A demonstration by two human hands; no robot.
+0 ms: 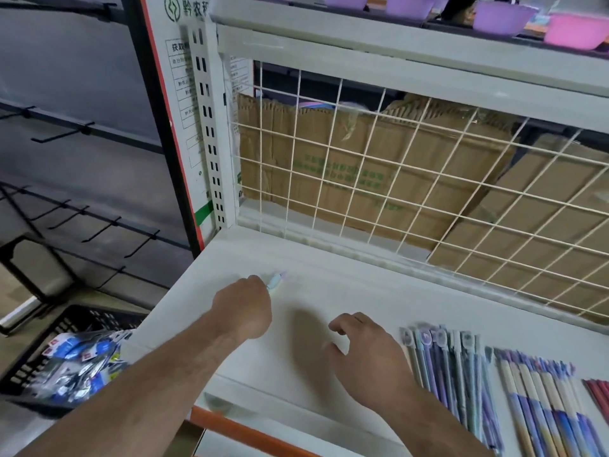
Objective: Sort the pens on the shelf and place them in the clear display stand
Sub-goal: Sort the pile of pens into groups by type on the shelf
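Observation:
My left hand is curled around a pale blue and lilac pen whose end sticks out past the knuckles, over the left part of the white shelf. My right hand hovers over the shelf with loosely curled fingers and holds nothing. To its right lie rows of pens: a group with purple and teal barrels, then a group with cream and blue barrels, and red pens at the frame's edge. No clear display stand shows in this view.
A white wire grid backs the shelf, with cardboard boxes behind it. Purple and pink bowls sit on the shelf above. A black crate with packaged goods stands on the floor at lower left. Black hook racks hang at left.

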